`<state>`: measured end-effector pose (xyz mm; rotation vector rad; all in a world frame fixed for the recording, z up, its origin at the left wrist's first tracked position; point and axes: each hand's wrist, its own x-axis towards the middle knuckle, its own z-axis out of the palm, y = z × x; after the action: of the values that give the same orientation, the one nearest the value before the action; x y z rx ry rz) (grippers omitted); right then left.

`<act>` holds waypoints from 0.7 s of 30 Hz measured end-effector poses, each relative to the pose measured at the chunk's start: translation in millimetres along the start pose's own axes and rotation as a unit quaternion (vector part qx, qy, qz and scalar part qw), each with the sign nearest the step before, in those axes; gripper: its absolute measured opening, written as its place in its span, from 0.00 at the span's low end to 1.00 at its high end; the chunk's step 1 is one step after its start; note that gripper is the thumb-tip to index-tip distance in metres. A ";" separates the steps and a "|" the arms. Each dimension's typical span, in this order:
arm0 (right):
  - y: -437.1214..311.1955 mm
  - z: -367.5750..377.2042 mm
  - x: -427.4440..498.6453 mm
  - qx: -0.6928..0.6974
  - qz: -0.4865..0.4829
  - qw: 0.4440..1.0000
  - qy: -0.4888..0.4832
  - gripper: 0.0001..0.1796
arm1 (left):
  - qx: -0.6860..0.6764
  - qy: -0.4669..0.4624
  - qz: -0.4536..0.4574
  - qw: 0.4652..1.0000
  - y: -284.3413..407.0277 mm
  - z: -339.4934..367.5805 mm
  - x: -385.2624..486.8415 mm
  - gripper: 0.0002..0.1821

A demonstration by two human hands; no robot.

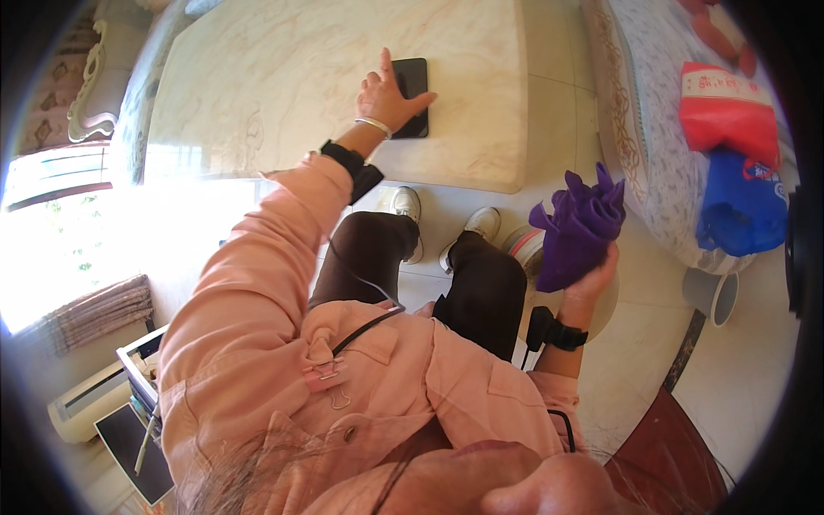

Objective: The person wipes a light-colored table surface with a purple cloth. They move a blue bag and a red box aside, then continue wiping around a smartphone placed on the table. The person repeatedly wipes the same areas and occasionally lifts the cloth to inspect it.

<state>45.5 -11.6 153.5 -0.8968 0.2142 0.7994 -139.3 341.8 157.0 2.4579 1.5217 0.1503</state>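
Observation:
My left hand (388, 98) is over the marble-patterned table, partly covering the left side of a black smartphone (412, 84). Its index finger points away from me and the thumb spreads across the phone; nothing is gripped. The phone lies flat, with its screen dark. Off the table's near right corner, my right hand (595, 273) holds a bunched purple cloth (579, 228) up in the air. The cloth hides most of those fingers, and its loose corners stick out at the top.
The pale table (290, 96) fills the space ahead. At right, a red bag (727, 112) and a blue bag (740, 206) lie on a sofa covered in patterned fabric (656, 129). A round bin (534, 257) stands beneath the cloth. A grey-white container (714, 293) is on the floor.

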 end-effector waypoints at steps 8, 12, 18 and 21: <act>0.9 1.9 -6.3 -0.002 0.010 0.999 -0.047 0.26 | -0.010 0.011 -0.008 1.000 33.4 15.7 6.3 0.61; 2.4 2.6 -5.5 0.002 0.019 0.998 -0.061 0.26 | -0.008 -0.017 0.032 0.999 24.2 11.2 4.9 0.61; 4.2 4.2 -7.5 -0.004 0.028 0.998 -0.052 0.26 | 0.000 0.014 0.025 1.000 33.1 14.7 0.7 0.59; 4.9 6.4 -7.2 -0.010 0.029 0.999 -0.045 0.26 | -0.003 0.033 0.019 0.999 35.7 18.0 -0.5 0.58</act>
<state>36.1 -8.7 158.0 -0.8748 0.1541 0.8956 -104.7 323.3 148.9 2.5019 1.4997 0.2443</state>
